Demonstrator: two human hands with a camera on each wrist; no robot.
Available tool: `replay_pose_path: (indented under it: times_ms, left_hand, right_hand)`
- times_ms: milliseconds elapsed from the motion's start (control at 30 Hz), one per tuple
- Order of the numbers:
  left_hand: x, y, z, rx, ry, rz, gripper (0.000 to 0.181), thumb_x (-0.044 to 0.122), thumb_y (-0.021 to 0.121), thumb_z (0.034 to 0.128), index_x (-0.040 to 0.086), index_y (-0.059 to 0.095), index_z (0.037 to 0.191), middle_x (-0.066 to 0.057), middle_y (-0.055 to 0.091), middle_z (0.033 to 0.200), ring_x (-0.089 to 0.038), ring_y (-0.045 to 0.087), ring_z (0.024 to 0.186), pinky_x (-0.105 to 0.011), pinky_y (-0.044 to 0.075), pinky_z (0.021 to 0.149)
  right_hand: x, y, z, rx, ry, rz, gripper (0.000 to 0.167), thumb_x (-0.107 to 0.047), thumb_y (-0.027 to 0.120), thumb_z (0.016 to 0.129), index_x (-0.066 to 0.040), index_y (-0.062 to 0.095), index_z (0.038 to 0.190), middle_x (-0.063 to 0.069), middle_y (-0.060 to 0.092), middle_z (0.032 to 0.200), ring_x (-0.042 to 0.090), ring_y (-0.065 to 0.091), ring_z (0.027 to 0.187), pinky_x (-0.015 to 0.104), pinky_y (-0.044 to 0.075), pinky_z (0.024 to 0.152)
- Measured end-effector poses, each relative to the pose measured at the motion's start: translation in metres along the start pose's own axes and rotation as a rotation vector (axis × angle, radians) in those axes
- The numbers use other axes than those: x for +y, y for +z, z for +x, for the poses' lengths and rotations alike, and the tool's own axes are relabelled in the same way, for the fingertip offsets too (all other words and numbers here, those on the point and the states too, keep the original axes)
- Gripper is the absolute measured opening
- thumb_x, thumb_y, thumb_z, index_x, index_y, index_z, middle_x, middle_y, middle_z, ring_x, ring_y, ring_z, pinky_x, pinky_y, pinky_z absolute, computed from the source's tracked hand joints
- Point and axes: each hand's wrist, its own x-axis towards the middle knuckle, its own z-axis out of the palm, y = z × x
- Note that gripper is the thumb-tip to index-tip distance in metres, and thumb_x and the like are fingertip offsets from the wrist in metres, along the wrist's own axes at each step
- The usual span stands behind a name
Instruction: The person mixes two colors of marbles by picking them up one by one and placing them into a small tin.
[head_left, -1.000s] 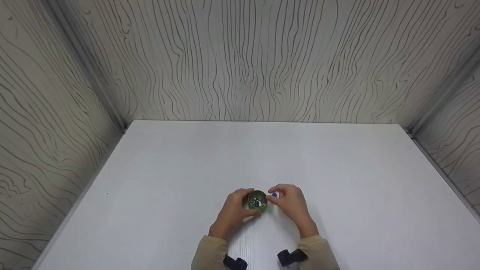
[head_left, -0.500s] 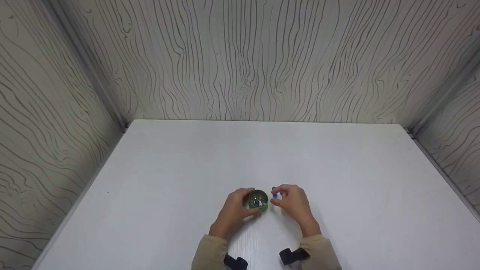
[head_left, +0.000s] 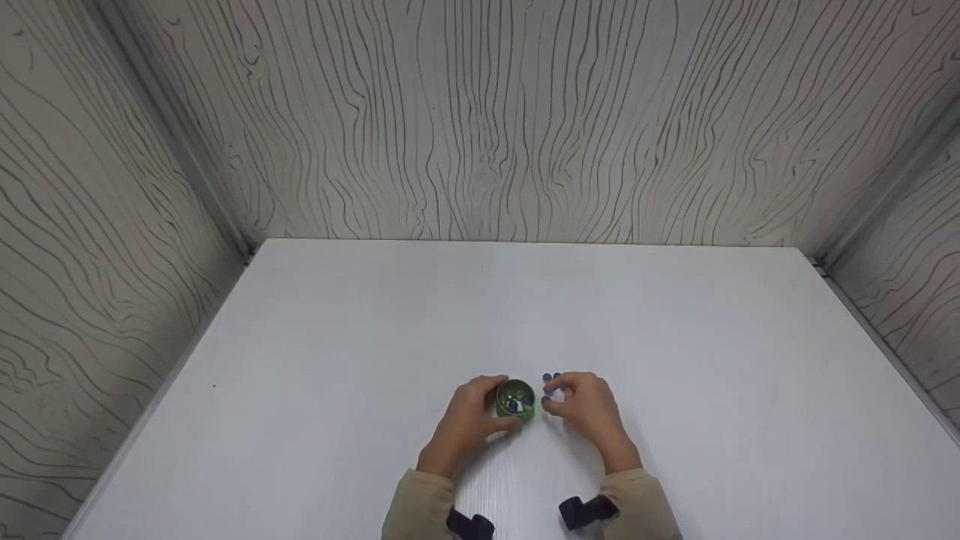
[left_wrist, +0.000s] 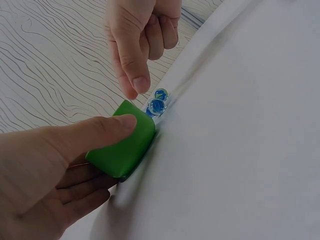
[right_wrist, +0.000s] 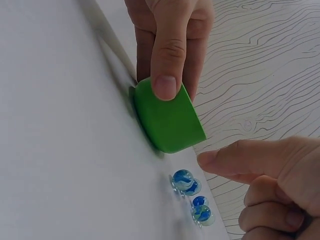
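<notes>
"Marbles [right_wrist: 183, 180] can be seen on the table [head_left: 360, 330], but how many can be counted?"

"At least four can be counted in the right wrist view, low in the middle of the frame. They are blue and clear, and they are bunched near each other. In the head view they are found below the middle, a bit to the right, just beside the right hand [head_left: 591, 411]."

"How many hands are shown?"

"Two. One green cup [right_wrist: 170, 122] is gripped by the left hand [head_left: 466, 421], with the thumb put on one side and the fingers on the other. The cup is seen in the lower middle of the head view, and its mouth is turned up."

"Is anything kept in it?"

"Yes, at least two blue marbles [head_left: 513, 406] are seen. Shiny spots are mixed in, so the full number cannot be told."

"And what about the right hand's grip?"

"It is let go. Its thumb and pointing finger are stretched out near the marbles, and the other fingers are bent."

"What else can be counted?"

"Two tan sleeves [head_left: 421, 504] and two black wrist pieces [head_left: 574, 514] are seen at the bottom of the head view. Three walls [head_left: 480, 127] are covered with wavy lines: left, back and right."
</notes>
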Motion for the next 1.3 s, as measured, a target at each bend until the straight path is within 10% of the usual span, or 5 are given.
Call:
replay_pose_path:
  times_ms: [367,1300]
  left_hand:
    - [-0.0006,-0.0007,0.0004,0.005,0.027,-0.001,0.061,0.017,0.081,0.0763,-0.001,0.056,0.129,-0.017,0.063,0.127,-0.032,0.059,0.121,-0.044,0.049,0.107]
    - [-0.0020,0.0000,-0.0005,0.014,0.033,0.009,0.062,0.017,0.081,0.0757,0.001,0.057,0.130,-0.015,0.064,0.126,-0.029,0.060,0.121,-0.042,0.049,0.107]
  right_hand:
    - [0.0021,0.0039,0.0005,-0.020,0.008,-0.036,0.016,-0.004,0.075,0.074,-0.007,0.075,0.090,0.009,0.069,0.085,0.014,0.049,0.068,0.022,0.038,0.057]
    - [0.0050,0.0087,0.0002,-0.010,-0.012,-0.078,0.017,-0.001,0.074,0.076,-0.009,0.076,0.090,0.016,0.073,0.108,0.036,0.065,0.110,0.048,0.055,0.093]
